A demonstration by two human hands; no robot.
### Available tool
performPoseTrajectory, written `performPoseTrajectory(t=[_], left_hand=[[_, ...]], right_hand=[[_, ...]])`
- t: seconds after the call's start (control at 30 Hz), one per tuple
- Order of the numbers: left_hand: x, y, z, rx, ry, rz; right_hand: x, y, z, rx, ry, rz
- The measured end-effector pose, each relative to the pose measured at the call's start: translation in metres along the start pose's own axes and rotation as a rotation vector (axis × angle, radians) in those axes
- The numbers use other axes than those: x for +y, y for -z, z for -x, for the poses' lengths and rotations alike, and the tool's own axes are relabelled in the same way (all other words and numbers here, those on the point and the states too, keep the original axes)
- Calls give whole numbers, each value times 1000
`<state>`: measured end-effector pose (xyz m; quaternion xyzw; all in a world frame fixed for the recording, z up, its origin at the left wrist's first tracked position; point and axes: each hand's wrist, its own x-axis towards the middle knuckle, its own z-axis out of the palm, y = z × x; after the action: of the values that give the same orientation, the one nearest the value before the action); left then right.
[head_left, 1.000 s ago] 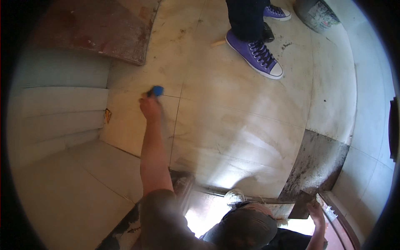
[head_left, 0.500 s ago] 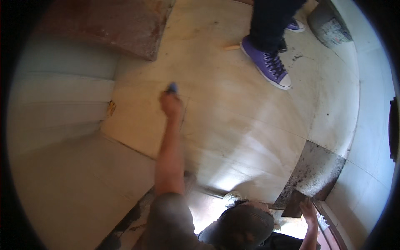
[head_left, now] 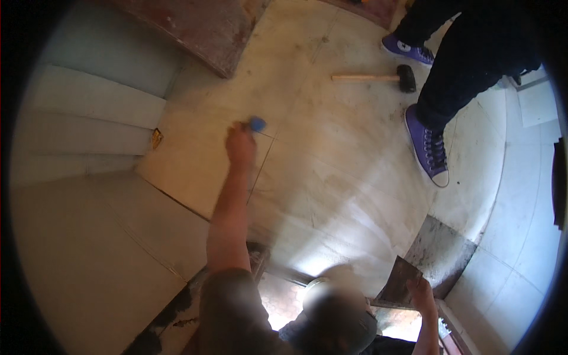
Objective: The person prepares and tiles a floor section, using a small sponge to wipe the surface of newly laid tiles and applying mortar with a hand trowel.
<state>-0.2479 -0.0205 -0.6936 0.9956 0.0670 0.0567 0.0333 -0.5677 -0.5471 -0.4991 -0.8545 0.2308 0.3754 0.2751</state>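
My left hand (head_left: 240, 145) reaches far over the pale tiled floor (head_left: 331, 171), smeared by motion. Its fingers are closed on a small blue object (head_left: 257, 123) whose kind is too blurred to make out. Low on the right, my right hand (head_left: 420, 292) grips the edge of a dark flat plate (head_left: 399, 279). That plate lies over or just beside a dark rough patch (head_left: 441, 251) of the floor; contact between them is unclear. A rubber mallet (head_left: 373, 77) with a wooden handle rests on the tiles, well beyond my hands.
Someone in dark trousers (head_left: 467, 65) and purple sneakers (head_left: 431, 145) stands at the upper right, beside the mallet. A reddish-brown board (head_left: 198, 32) juts in at the upper left, above pale steps (head_left: 100, 109). A dark cap-like shape (head_left: 346, 325), partly blurred, fills the lower middle.
The other person's feet have shifted apart, uncovering the mallet's head. My right hand and the plate appear further left, with the plate turned. The whole view has swung slightly.
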Motion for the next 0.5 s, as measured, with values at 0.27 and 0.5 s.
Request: performPoseTrajectory(t=[0.27,0.5], left_hand=[[38,-16,13,33,183,140],[-4,2,-30,44,565,112]], right_hand=[[73,-17,84,-117,-440,-48],[70,-36,82,-54,-374,-146]])
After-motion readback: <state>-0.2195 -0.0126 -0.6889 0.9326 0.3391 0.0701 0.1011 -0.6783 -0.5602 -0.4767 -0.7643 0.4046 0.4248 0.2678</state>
